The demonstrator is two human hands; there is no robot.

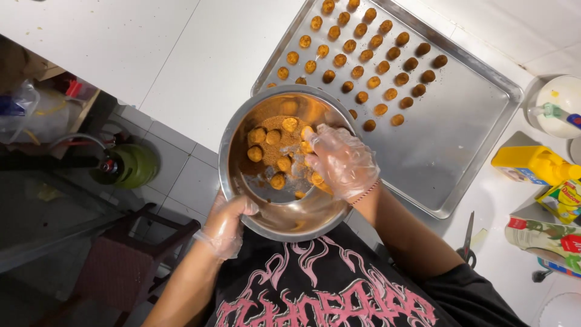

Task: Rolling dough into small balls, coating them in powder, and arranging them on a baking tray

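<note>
Left hand (227,224), gloved, clamped on the near-left rim of the bowl (242,130), thumb over the lip, fingers beneath. Bowl held off the counter, out past its edge, above floor tiles and a chair (139,254); tilted toward the chest, crumbs (275,139) banked to the far side. Risk there: a slick glove on smooth steel, a one-handed hold, nothing beneath to catch a drop. More tilt, and crumbs likely over the near lip onto the shirt.

Inside, several coated balls (266,151) scattered in the crumb. Right hand (342,160), gloved too, reaching in from the right rim, fingers curled loosely together over a few balls; whether closed tight on one, cannot tell. Too hard a squeeze could crack the coating or flatten a piece.

Balls roundish, no clear long axis, no pointing end. Bowl round as well; mouth facing up and slightly toward the wearer.

Right of the bowl, tray (460,139) on the counter, finished balls (363,54) in slanted rows at its far-left end, long side running from upper left to lower right. Bowl rim just overlapping the tray corner: a knock could shift the rows.
</note>
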